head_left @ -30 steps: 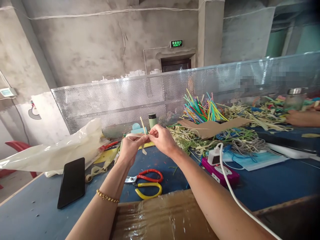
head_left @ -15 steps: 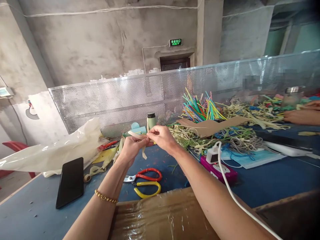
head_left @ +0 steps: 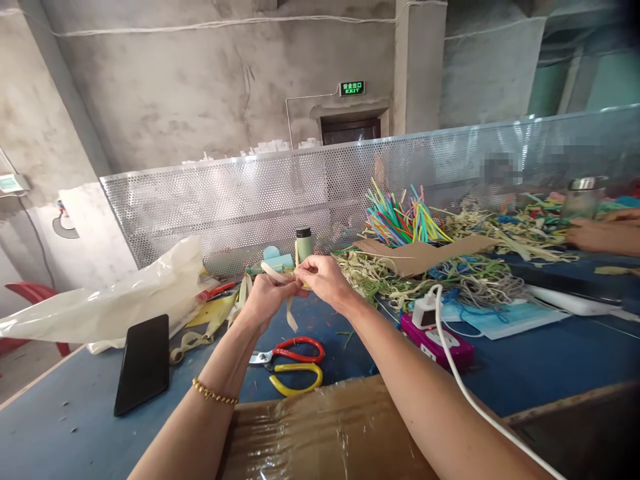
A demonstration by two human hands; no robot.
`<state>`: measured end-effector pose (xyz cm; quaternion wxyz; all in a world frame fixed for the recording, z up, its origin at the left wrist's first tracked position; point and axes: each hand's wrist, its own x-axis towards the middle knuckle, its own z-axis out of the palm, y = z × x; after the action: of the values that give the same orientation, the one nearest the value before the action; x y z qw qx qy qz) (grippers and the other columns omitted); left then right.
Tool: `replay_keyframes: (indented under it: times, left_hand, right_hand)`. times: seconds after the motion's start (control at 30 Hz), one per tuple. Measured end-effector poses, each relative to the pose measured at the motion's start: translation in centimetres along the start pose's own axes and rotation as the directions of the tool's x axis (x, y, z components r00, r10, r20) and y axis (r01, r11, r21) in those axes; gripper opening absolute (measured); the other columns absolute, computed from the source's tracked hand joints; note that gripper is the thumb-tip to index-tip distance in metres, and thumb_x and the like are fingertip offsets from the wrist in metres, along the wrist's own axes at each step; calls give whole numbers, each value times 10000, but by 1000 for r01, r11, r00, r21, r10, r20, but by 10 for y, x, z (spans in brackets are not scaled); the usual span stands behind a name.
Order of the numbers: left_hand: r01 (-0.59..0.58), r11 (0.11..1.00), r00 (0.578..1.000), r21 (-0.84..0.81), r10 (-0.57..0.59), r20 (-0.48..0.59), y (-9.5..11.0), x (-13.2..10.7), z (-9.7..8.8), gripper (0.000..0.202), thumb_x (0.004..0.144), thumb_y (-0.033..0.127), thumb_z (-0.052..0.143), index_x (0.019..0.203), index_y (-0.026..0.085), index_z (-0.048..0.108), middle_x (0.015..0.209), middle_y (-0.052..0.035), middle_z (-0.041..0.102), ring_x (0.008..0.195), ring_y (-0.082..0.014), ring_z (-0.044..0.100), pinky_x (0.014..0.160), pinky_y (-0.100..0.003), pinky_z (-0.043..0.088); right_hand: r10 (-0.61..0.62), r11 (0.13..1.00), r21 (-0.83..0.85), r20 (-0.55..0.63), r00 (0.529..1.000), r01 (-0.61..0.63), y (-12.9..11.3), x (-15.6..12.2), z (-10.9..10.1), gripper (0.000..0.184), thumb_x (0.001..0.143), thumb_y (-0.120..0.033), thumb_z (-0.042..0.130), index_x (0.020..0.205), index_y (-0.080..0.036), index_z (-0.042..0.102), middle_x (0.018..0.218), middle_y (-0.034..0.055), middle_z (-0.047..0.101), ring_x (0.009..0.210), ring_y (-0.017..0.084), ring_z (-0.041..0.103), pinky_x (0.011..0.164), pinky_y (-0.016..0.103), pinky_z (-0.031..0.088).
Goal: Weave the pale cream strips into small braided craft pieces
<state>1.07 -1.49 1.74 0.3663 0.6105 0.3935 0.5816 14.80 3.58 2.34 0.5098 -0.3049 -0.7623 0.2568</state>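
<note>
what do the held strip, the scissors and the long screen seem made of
Strip: perhaps dried plant fibre or soft ribbon, matte; its pale, flat, curving length fits either.
Scissors: steel-like metal blades, by their silvery shine; smooth red and yellow handles, probably plastic-coated.
Screen: likely bare sheet metal, given its grey sheen and regular holes.

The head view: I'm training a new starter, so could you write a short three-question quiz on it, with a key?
1. What colours are the two handles of the scissors?
2. True or false: in the picture, the black phone lies to the left of the scissors.
3. Which of these is between the fingers of the left hand and right hand: A a bottle, B pale strips, C a white cable?

Key: 1 red and yellow; 2 true; 3 B.
</note>
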Motion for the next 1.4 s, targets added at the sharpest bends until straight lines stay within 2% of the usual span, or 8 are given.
replay_keyframes:
  times: [0.17, 0.3, 0.4, 0.63, 0.83, 1.0, 1.2, 1.4]
  left_hand:
    - [49, 992, 998, 116, -53, 31, -6, 2, -6, 137, 654, 257, 761, 667, 121, 757, 673, -83, 724, 668, -178, 637, 697, -308, 487]
    - [37, 964, 994, 262, -64, 93, -11, 2, -8, 85, 635, 180, 705, 574, 127, 732, 589, -59, 686, 599, -146, 572, 635, -281, 441]
    - [40, 944, 994, 328, -71, 82, -12, 2, -9, 99, 610, 157, 673, 521, 145, 715, 544, -32, 646, 597, -138, 536, 646, -278, 422]
    - [-5, 971, 984, 241, -39, 174, -2, -2, -13, 168, 696, 292, 682, 566, 192, 721, 607, -39, 641, 627, -151, 516, 655, -286, 407]
    - [10, 976, 989, 217, -42, 139, -1, -2, -13, 137, 667, 326, 741, 623, 197, 749, 590, -30, 634, 604, -149, 509, 615, -279, 408]
    - [57, 986, 986, 156, -81, 147, -2, -2, -14, 138, 692, 310, 746, 733, 185, 788, 730, -78, 727, 705, -179, 614, 749, -319, 465]
    - [142, 989, 976, -50, -131, 174, -1, -2, -12, 213, 691, 283, 763, 873, 176, 786, 850, -97, 750, 838, -211, 667, 878, -359, 476]
    - [114, 989, 986, -89, -101, 135, -7, 1, -10, 199, 728, 359, 750, 798, 173, 765, 798, -86, 735, 766, -177, 645, 816, -325, 482]
  right_hand:
    - [-205, 900, -409, -98, 974, 149, -2, 0, -6, 229, 888, -289, 596, 714, -156, 660, 726, 51, 670, 665, 145, 552, 629, 277, 364]
    - [-397, 745, -549, 90, 913, 378, -6, -3, -4, 181, 887, -302, 624, 797, -197, 740, 889, 67, 692, 889, 192, 553, 782, 321, 353]
    - [-363, 762, -511, 170, 916, 397, -4, -4, 1, 110, 824, -292, 705, 768, -215, 759, 843, 44, 702, 845, 179, 565, 800, 327, 344]
    - [-188, 956, -226, 26, 982, 189, 9, 2, 0, 136, 812, -227, 647, 706, -166, 707, 660, 14, 684, 608, 124, 554, 613, 250, 362]
    - [-154, 976, -146, 53, 987, 160, 12, 3, -1, 132, 789, -229, 628, 689, -158, 674, 656, 15, 658, 615, 120, 549, 571, 226, 363]
    - [-174, 976, -119, 64, 983, 181, 13, 4, -2, 173, 791, -241, 636, 642, -154, 638, 627, 5, 625, 599, 115, 530, 566, 227, 374]
    - [-143, 988, -54, 35, 989, 144, 13, 6, -5, 129, 801, -215, 631, 705, -143, 676, 692, 38, 693, 657, 139, 610, 607, 235, 424]
    - [-160, 985, -64, 23, 987, 161, 14, 6, -3, 135, 806, -229, 641, 717, -138, 687, 707, 46, 703, 662, 144, 618, 616, 241, 430]
